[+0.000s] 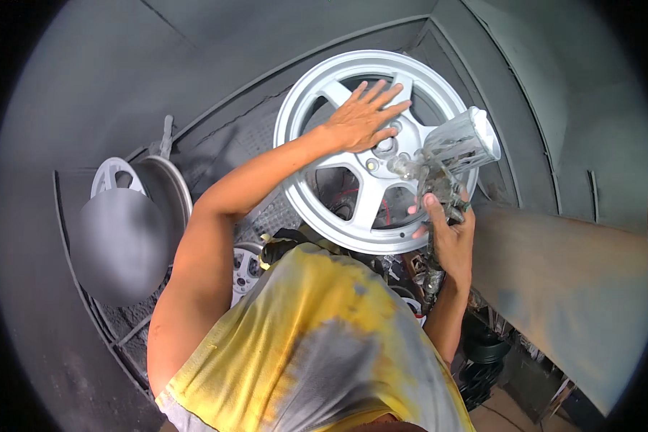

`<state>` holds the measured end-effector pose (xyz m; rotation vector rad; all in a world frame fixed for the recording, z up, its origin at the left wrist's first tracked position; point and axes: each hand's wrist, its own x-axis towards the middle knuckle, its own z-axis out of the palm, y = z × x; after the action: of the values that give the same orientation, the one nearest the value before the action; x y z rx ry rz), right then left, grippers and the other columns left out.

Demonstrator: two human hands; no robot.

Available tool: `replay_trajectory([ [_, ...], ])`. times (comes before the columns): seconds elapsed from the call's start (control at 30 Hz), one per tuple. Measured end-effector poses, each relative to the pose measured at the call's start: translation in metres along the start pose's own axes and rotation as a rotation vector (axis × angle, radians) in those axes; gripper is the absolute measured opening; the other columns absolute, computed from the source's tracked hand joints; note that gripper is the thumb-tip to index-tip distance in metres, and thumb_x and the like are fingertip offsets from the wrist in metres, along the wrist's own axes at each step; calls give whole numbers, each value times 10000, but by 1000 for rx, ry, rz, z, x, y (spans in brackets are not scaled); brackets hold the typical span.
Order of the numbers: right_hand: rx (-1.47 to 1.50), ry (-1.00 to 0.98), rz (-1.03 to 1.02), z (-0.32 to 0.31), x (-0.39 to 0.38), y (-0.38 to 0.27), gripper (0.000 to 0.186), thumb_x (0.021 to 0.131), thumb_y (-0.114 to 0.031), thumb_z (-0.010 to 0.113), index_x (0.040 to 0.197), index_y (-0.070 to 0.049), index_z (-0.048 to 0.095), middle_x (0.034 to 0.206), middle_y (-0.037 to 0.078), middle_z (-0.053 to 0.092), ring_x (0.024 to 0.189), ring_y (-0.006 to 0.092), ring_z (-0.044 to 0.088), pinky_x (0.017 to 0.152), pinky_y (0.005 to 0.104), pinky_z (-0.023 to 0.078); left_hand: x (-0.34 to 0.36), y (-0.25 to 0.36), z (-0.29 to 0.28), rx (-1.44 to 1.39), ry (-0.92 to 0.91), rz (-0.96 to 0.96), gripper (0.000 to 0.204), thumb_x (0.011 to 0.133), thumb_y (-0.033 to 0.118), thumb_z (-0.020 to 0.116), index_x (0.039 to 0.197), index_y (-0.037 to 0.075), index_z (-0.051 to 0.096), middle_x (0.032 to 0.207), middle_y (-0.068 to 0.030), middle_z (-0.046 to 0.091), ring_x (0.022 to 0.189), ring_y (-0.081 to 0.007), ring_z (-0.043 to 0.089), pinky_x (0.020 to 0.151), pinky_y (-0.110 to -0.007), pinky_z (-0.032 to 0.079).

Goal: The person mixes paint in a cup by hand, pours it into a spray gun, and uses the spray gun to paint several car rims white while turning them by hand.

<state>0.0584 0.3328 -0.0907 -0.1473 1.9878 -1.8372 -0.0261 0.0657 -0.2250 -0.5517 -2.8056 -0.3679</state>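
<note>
No packages, labels, signs or screens are showing anywhere in this view.
</note>
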Motion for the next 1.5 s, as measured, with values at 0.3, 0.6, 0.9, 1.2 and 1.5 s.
replay_trajectory([
  [0.3, -59, -201, 54, 12, -23, 19, 446, 1032, -139, 676, 1421, 28, 538, 997, 68, 705, 872, 106, 687, 556, 241, 560, -100, -35, -63, -158, -65, -193, 536, 1099, 378, 505, 1559, 110, 432, 1609, -170, 407, 1473, -393, 423, 1212, -496, 404],
  [0.6, -42, -225, 111, 3, -69, 31, 450, 1018, -141, 702, 1416, 9, 555, 1025, 67, 723, 852, 107, 697, 571, 254, 566, -179, -5, -89, -129, 59, -131, 201, 1017, 183, 609, 1079, -4, 646, 1102, -183, 617, 1183, -396, 604, 1175, -519, 427],
  [0.9, -15, -251, 85, -17, -96, 37, 440, 1021, -109, 692, 1418, 13, 549, 1008, 61, 718, 854, 108, 704, 568, 247, 555, -191, 103, -70, -134, -174, -47, 273, 1002, 286, 640, 982, 13, 646, 1045, -162, 576, 1007, -342, 583, 932, -490, 487],
  [1.2, -34, -182, 35, -26, -117, 36, 428, 1021, -93, 672, 1401, 52, 537, 979, 88, 720, 799, 101, 672, 577, 236, 540, -184, 209, -22, -301, 112, -76, 281, 907, 188, 705, 1084, -28, 677, 1124, -193, 593, 1041, -368, 577, 952, -488, 483],
  [1.5, -45, -147, 60, -30, -120, 31, 448, 1017, -104, 693, 1403, 60, 535, 966, 91, 727, 801, 105, 667, 590, 237, 530, -229, 95, -72, -140, 35, 40, 442, 750, 90, 705, 1188, 61, 653, 1102, -140, 596, 1084, -321, 599, 957, -461, 509],
])
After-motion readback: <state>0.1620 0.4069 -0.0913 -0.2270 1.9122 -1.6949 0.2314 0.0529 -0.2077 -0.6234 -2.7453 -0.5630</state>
